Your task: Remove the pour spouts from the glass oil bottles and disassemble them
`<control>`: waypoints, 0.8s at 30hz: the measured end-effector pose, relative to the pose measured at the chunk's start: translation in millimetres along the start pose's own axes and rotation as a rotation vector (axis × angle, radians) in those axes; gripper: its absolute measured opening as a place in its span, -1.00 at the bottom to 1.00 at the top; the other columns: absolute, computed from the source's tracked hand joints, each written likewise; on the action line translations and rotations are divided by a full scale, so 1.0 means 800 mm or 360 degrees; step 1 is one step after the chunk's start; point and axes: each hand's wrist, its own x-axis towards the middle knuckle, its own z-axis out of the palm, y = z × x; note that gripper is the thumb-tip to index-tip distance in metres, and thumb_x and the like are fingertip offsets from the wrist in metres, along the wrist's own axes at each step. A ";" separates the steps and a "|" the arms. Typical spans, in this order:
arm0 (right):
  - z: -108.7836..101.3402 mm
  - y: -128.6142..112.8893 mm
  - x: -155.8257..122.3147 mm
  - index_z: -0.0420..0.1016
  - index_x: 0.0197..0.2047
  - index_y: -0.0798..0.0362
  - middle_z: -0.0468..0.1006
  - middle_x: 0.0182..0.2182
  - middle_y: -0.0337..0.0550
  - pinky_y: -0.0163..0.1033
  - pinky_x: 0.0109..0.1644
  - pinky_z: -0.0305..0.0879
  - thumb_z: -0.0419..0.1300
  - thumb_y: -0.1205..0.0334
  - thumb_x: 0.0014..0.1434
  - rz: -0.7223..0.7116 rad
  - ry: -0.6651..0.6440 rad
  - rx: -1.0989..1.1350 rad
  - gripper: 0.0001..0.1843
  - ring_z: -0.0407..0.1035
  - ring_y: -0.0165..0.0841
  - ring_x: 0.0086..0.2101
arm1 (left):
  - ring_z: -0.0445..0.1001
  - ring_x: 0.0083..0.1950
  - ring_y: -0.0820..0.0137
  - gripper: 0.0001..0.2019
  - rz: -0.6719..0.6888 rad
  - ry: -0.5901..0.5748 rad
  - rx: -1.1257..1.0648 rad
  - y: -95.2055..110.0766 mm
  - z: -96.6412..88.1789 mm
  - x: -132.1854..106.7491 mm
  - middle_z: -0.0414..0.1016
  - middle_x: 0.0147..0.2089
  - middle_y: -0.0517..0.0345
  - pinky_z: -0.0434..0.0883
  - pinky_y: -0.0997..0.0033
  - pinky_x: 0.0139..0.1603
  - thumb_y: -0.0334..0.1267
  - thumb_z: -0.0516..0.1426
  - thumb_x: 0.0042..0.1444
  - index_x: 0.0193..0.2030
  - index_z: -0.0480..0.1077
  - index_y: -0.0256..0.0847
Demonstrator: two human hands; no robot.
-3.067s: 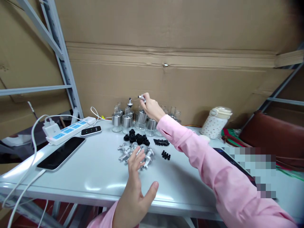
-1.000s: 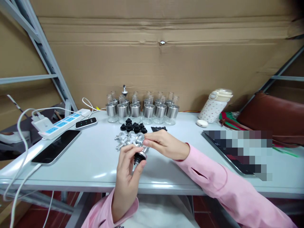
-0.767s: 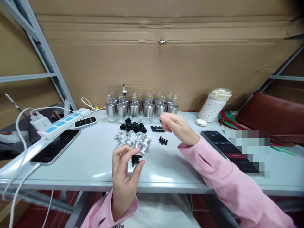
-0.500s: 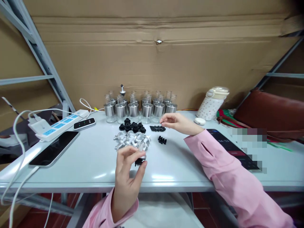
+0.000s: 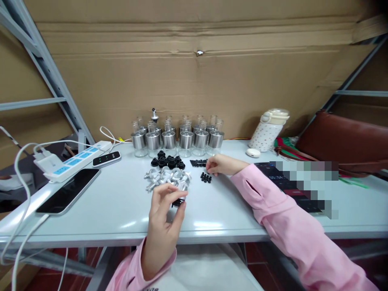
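My left hand is closed in a pinch on a bottle pourer with a black ribbed stopper and a pale upper part, held above the front of the table. My right hand, fingers curled together, is low over the table beside a cluster of small black caps. Whatever its fingertips hold is too small to make out. Just left of it lies a row of thin black pieces. Silver pourer parts are heaped beyond my left hand, with black ribbed stoppers behind them.
Rows of steel-sleeved glass bottles line the back by the cardboard. A power strip and phone lie left. At right are a dotted flask, a white round case, another phone and a brown bag.
My right hand has moved down and nearer, from the thin black pieces toward the small black caps, its fingers curling more. My left hand keeps the pourer in nearly the same place.
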 end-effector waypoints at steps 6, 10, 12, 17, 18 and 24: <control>0.004 -0.008 -0.002 0.46 -0.37 0.18 0.51 -0.53 -0.15 -0.35 -0.42 0.30 0.03 0.40 -0.03 -0.0019 -0.0009 0.0147 -0.80 0.37 -0.45 -0.54 | 0.27 -0.01 0.38 -0.80 -0.0017 -0.0037 -0.0001 0.001 -0.002 0.000 0.18 -0.11 0.09 0.30 0.39 0.00 -0.46 0.03 0.13 -0.15 0.33 -0.12; 0.006 -0.011 -0.003 0.47 -0.33 0.18 0.49 -0.52 -0.18 -0.38 -0.43 0.27 -0.07 0.55 -0.18 -0.0155 -0.0035 0.0135 -0.61 0.34 -0.49 -0.55 | 0.28 -0.02 0.37 -0.81 -0.0019 -0.0031 0.0022 0.003 -0.002 0.001 0.20 -0.12 0.08 0.31 0.37 0.00 -0.46 0.02 0.13 -0.17 0.34 -0.12; 0.007 -0.011 -0.002 0.47 -0.31 0.18 0.50 -0.48 -0.18 -0.40 -0.44 0.24 -0.13 0.60 -0.28 -0.0256 -0.0063 0.0131 -0.51 0.32 -0.52 -0.55 | 0.28 -0.01 0.38 -0.81 -0.0033 -0.0023 0.0024 0.003 -0.002 0.001 0.20 -0.12 0.08 0.31 0.38 0.00 -0.46 0.02 0.13 -0.17 0.34 -0.12; 0.007 -0.009 -0.001 0.49 -0.35 0.21 0.50 -0.47 -0.17 -0.39 -0.44 0.22 -0.16 0.60 -0.34 -0.0267 -0.0100 0.0125 -0.47 0.30 -0.52 -0.55 | 0.28 -0.02 0.38 -0.81 -0.0038 -0.0021 0.0026 0.003 -0.001 0.001 0.21 -0.11 0.09 0.31 0.39 -0.01 -0.46 0.02 0.13 -0.17 0.34 -0.12; 0.007 -0.009 -0.001 0.49 -0.35 0.21 0.48 -0.51 -0.19 -0.38 -0.44 0.22 -0.16 0.60 -0.34 -0.0233 -0.0100 0.0134 -0.48 0.30 -0.51 -0.56 | 0.28 -0.02 0.38 -0.81 -0.0037 -0.0017 0.0026 0.003 -0.001 0.001 0.21 -0.11 0.09 0.31 0.39 -0.01 -0.46 0.02 0.12 -0.17 0.34 -0.12; 0.005 -0.014 -0.007 0.48 -0.37 0.20 0.39 -0.59 -0.26 -0.40 -0.48 0.24 -0.16 0.64 -0.31 -0.0067 -0.0133 0.0247 -0.50 0.28 -0.54 -0.59 | 0.28 -0.02 0.38 -0.81 -0.0033 -0.0015 0.0017 0.003 -0.002 0.001 0.21 -0.12 0.09 0.30 0.39 0.00 -0.46 0.02 0.12 -0.18 0.34 -0.12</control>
